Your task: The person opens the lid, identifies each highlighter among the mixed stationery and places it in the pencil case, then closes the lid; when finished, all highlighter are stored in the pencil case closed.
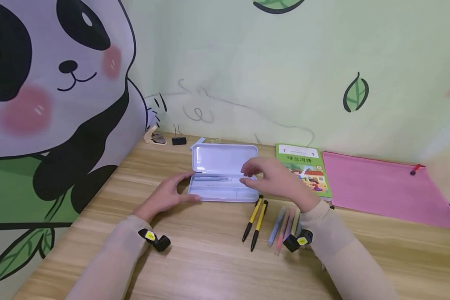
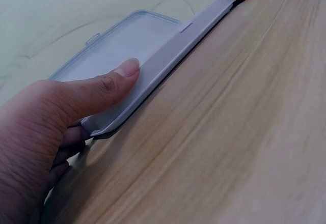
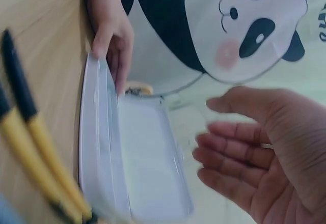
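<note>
A pale lilac pencil case [image 1: 214, 194] lies on the table with its lid [image 1: 225, 158] raised toward the wall. Inside, a slim pen-like item [image 1: 215, 179] rests in the rear compartment. My left hand [image 1: 164, 195] grips the case's left end; in the left wrist view its thumb [image 2: 109, 86] presses along the front wall, while the other fingers wrap the end and are partly hidden. Over the right end of the case hovers my right hand [image 1: 274, 180], its fingers loosely bent and apart from the thumb, holding nothing, as the right wrist view shows.
Two yellow-and-black pens [image 1: 260, 223] lie just right of the case, beside several translucent coloured pens [image 1: 275, 227] under the right wrist. Behind are a green book [image 1: 322, 175] and a pink zip pouch [image 1: 382, 183]. A black binder clip [image 1: 179, 141] stands near the wall.
</note>
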Available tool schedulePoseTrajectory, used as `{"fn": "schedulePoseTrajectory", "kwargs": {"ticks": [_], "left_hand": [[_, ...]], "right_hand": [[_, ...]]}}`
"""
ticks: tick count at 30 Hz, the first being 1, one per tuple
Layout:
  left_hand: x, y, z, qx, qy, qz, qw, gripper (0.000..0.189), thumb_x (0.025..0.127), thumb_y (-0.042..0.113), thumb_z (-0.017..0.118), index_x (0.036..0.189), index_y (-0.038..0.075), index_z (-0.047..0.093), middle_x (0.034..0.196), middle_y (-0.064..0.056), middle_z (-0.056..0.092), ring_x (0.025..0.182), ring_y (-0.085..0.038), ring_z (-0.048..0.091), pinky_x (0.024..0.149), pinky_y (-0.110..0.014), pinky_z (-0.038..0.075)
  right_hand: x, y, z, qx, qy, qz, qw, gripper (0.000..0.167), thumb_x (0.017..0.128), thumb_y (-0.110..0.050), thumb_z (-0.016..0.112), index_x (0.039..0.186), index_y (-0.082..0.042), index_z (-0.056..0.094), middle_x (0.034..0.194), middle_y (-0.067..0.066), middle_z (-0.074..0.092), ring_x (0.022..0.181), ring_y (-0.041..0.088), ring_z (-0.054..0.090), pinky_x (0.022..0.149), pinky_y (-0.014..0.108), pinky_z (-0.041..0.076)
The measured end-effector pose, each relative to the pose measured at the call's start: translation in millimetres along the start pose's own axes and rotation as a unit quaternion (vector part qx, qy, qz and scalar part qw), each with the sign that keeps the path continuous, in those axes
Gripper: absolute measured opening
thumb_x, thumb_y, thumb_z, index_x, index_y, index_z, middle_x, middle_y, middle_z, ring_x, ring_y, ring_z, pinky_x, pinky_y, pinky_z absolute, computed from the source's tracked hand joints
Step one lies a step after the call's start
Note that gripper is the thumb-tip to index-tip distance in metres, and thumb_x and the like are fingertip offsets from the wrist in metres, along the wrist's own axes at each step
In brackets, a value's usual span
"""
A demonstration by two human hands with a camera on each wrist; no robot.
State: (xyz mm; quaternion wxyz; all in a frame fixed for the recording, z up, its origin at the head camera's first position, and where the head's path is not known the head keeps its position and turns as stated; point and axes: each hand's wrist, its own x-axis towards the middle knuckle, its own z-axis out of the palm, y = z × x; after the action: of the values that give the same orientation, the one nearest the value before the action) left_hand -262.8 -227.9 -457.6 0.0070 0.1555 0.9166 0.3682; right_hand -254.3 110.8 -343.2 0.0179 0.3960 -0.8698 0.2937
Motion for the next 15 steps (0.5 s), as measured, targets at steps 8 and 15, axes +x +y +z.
{"fn": "schedulePoseTrajectory", "kwargs": {"ticks": [8,15], "left_hand": [[1.3,-0.1,0.5,0.0,-0.003,-0.005,1.0,0.102,0.07,0.072,0.077,0.152,0.023,0.044,0.157,-0.008,0.04,0.147,-0.033,0.032,0.12,-0.055,0.022],[1.7,-1.2,0.9,-0.002,-0.003,-0.005,1.0,0.102,0.07,0.072,0.078,0.152,0.023,0.045,0.157,-0.008,0.04,0.147,-0.033,0.031,0.12,-0.056,0.022]], "right_hand": [[-52.5,35,-17,0.008,-0.057,-0.013,0.9982,0.015,0.096,-0.019,0.069,0.107,-0.01,0.072,0.101,-0.007,0.072,0.095,0.008,0.067,0.083,0.041,0.06],[-87.2,63,-15,-0.018,-0.108,0.026,0.9936,0.019,0.097,-0.019,0.068,0.112,-0.009,0.072,0.106,-0.004,0.073,0.098,0.014,0.068,0.086,0.041,0.059]]}}
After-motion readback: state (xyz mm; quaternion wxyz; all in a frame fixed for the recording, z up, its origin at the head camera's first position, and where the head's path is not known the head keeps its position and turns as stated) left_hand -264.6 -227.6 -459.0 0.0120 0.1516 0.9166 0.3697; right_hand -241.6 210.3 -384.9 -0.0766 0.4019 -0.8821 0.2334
